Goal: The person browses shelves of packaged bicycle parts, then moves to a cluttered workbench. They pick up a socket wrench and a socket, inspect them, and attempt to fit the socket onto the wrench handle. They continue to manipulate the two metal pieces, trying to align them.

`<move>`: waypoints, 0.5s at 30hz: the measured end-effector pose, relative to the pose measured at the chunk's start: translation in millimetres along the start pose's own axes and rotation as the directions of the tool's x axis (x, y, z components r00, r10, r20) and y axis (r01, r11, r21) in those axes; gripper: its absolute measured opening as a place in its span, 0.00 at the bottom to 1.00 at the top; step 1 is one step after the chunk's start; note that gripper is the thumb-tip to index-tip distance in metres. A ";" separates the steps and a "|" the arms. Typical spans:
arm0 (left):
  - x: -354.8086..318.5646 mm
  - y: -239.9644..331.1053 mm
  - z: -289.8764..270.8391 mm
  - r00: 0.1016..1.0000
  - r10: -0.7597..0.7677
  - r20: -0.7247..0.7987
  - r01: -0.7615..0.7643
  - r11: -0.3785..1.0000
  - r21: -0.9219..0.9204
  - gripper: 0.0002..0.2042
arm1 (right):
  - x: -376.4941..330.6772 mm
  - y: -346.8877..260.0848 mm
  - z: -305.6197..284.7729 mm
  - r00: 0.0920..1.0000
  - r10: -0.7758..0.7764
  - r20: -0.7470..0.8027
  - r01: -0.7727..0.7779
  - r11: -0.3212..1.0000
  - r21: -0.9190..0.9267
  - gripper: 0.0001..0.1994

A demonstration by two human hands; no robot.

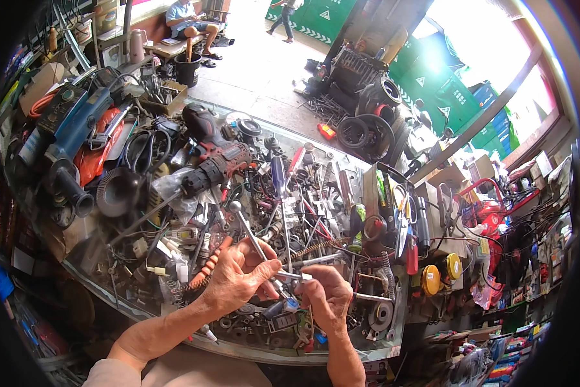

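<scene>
My left hand (235,276) is closed on a thin grey metal rod (250,233) with a round ball at its far end. The rod slants up and away to the left over the cluttered bench. Just to the right, the fingertips of my right hand (328,298) pinch a short silvery cylinder (291,275) with a whitish end. Its left end reaches the fingers of my left hand; whether it joins the rod is hidden there. Below both hands lie a blue-and-clear small part (292,302) and loose metal pieces. An orange-brown coiled piece (211,264) rests beside my left hand.
A cordless drill (216,161) lies beyond my hands, near a blue-handled screwdriver (278,175). Scissors (403,219) stand in a holder at the right. Left are a blue power tool (83,122) and a black horn-shaped part (116,191). One person (190,22) sits far off.
</scene>
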State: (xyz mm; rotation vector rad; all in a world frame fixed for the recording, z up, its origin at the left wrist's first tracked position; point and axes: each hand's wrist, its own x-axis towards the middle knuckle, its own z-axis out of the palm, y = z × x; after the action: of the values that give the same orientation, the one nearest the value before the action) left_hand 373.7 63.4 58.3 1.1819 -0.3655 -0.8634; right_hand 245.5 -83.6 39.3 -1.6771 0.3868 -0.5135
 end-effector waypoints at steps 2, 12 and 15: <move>0.7 -2.1 -1.7 1.000 0.004 -0.006 -0.005 1.000 -0.023 0.10 | 0.1 2.7 0.2 0.997 -0.078 -0.008 0.077 0.996 -0.054 0.12; 1.7 -4.5 -3.3 1.000 0.013 0.002 -0.013 1.000 -0.004 0.11 | 0.4 3.2 -1.0 0.999 -0.026 0.029 0.026 1.000 -0.016 0.12; 1.8 -3.3 -3.4 1.000 0.012 0.000 -0.012 1.000 0.001 0.10 | -1.7 -5.2 2.1 1.000 0.017 0.017 -0.016 0.999 -0.036 0.12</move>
State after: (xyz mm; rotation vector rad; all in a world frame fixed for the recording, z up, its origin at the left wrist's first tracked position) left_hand 375.8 63.9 53.7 1.1798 -0.3726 -0.8525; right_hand 245.1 -80.0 44.0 -1.7101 0.3990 -0.4826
